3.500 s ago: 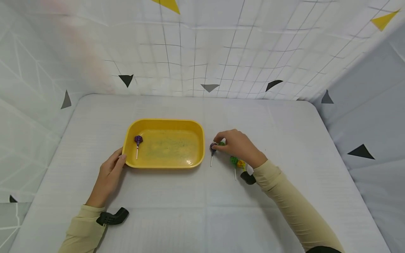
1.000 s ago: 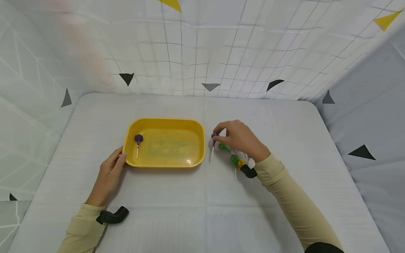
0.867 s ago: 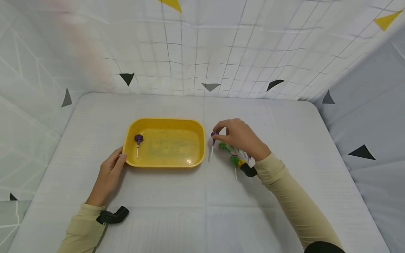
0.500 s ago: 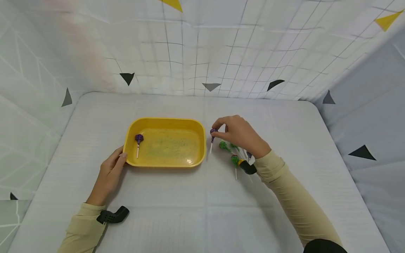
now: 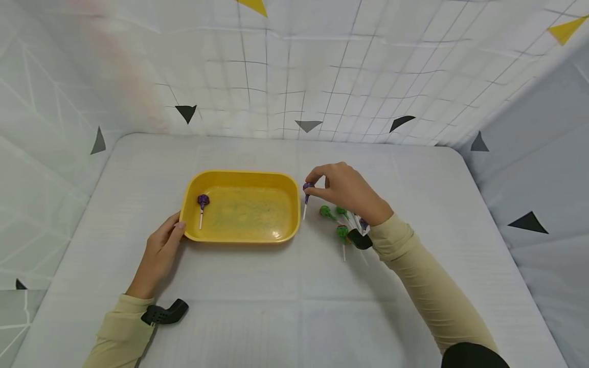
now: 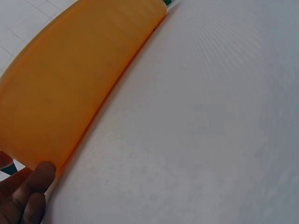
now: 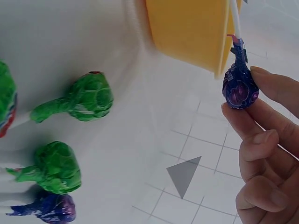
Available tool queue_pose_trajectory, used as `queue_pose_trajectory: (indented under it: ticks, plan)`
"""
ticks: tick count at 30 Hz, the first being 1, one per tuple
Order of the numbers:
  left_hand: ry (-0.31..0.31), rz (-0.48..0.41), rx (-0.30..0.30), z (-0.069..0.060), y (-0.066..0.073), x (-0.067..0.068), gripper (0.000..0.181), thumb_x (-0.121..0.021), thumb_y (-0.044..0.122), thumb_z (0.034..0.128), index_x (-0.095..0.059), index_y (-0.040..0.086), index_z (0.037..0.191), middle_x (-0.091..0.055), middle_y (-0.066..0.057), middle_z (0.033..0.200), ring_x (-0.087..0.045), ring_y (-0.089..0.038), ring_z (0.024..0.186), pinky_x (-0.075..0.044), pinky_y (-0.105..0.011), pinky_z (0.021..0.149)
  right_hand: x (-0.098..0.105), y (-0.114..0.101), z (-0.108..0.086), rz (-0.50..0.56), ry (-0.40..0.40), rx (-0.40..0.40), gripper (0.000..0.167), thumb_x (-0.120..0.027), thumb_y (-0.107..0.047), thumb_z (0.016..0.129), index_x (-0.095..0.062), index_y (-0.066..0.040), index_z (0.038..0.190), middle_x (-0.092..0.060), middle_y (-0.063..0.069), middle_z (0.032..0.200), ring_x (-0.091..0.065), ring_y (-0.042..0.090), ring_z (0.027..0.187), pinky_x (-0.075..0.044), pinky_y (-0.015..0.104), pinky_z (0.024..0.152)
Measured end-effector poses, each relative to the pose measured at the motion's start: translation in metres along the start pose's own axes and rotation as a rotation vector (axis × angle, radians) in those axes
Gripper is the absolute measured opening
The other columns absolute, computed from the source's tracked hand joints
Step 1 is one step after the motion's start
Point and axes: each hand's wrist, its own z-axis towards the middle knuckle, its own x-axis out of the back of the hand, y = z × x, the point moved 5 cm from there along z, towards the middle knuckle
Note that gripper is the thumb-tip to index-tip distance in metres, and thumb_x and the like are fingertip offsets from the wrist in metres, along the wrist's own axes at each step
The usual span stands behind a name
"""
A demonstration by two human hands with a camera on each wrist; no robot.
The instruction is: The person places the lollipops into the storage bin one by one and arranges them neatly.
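Observation:
My right hand (image 5: 347, 190) pinches a purple-wrapped lollipop (image 7: 239, 88) by its candy head between thumb and fingertips, just off the right end of a yellow tray (image 5: 294, 232). In the head view, its white stick hangs downward. The left hand (image 5: 158, 255) grips the tray at its left end, thumb on the rim and fingers along the outer wall. Another purple lollipop (image 5: 203, 200) lies in the tray's left part. Green lollipops (image 7: 91, 97) and another purple-wrapped one (image 7: 56, 208) lie on the table below the right hand, partly hidden by the wrist camera in the head view.
A white cloth covers the table (image 5: 257, 317). White and grey hangings with dark and yellow triangles enclose the back and sides. Black cameras sit at both wrists, the left wrist camera (image 5: 165, 313) being close above the cloth.
My right hand has picked the purple lollipop up from the group on the table and carried it back and slightly left, toward the tray. The left hand stays at the tray.

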Motion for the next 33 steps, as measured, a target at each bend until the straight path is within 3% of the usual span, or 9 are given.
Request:
queue_pose_trajectory:
  ticks: [8, 13, 15, 18, 22, 33]
  plan:
    - [0.004, 0.002, -0.004, 0.0, 0.001, -0.001, 0.051, -0.039, 0.033, 0.1136, -0.044, 0.005, 0.156, -0.054, -0.023, 0.151, -0.048, 0.014, 0.117, -0.038, 0.004, 0.091, 0.003, -0.011, 0.003, 0.01, 0.009, 0.037, 0.02, -0.077, -0.033, 0.095, -0.079, -0.019, 0.11, -0.078, -0.006, 0.101, -0.059, 0.017, 0.07, -0.052, 0.03, 0.063]
    - [-0.001, 0.008, 0.0, 0.001, 0.001, -0.001, 0.051, -0.039, 0.033, 0.1137, -0.044, 0.006, 0.156, -0.053, -0.022, 0.153, -0.054, -0.02, 0.133, -0.035, 0.005, 0.094, 0.004, -0.018, 0.007, 0.021, 0.004, 0.051, 0.018, -0.077, -0.032, 0.095, -0.079, -0.02, 0.108, -0.078, -0.008, 0.1, -0.059, 0.016, 0.068, -0.05, 0.03, 0.062]
    - [-0.001, 0.008, -0.001, 0.001, 0.001, 0.0, 0.051, -0.039, 0.033, 0.1137, -0.044, 0.006, 0.156, -0.053, -0.022, 0.153, -0.053, -0.026, 0.134, -0.035, 0.006, 0.094, 0.004, -0.02, 0.008, 0.023, 0.002, 0.053, 0.017, -0.077, -0.032, 0.095, -0.079, -0.021, 0.108, -0.077, -0.009, 0.1, -0.059, 0.016, 0.068, -0.05, 0.03, 0.063]
    - [0.002, 0.008, -0.003, 0.001, 0.0, 0.0, 0.051, -0.039, 0.033, 0.1136, -0.044, 0.006, 0.156, -0.053, -0.022, 0.152, -0.053, -0.006, 0.13, -0.036, 0.005, 0.093, 0.005, -0.024, 0.011, 0.024, -0.002, 0.058, 0.016, -0.076, -0.032, 0.095, -0.079, -0.021, 0.107, -0.077, -0.009, 0.099, -0.059, 0.016, 0.069, -0.05, 0.031, 0.063]
    - [0.008, 0.0, -0.009, 0.001, 0.001, -0.001, 0.05, -0.04, 0.032, 0.1135, -0.045, 0.004, 0.155, -0.054, -0.023, 0.151, -0.044, 0.019, 0.117, -0.037, 0.005, 0.092, 0.004, -0.029, 0.014, 0.019, -0.011, 0.064, 0.015, -0.077, -0.031, 0.095, -0.079, -0.021, 0.106, -0.078, -0.009, 0.099, -0.058, 0.017, 0.067, -0.048, 0.03, 0.061]
    - [0.007, -0.005, -0.013, 0.0, 0.001, 0.0, 0.05, -0.039, 0.032, 0.1136, -0.045, 0.004, 0.155, -0.055, -0.023, 0.15, -0.044, 0.02, 0.115, -0.038, 0.004, 0.092, 0.002, -0.037, 0.025, 0.009, -0.02, 0.081, 0.014, -0.077, -0.034, 0.095, -0.079, -0.023, 0.104, -0.078, -0.01, 0.1, -0.055, 0.016, 0.069, -0.045, 0.03, 0.061]
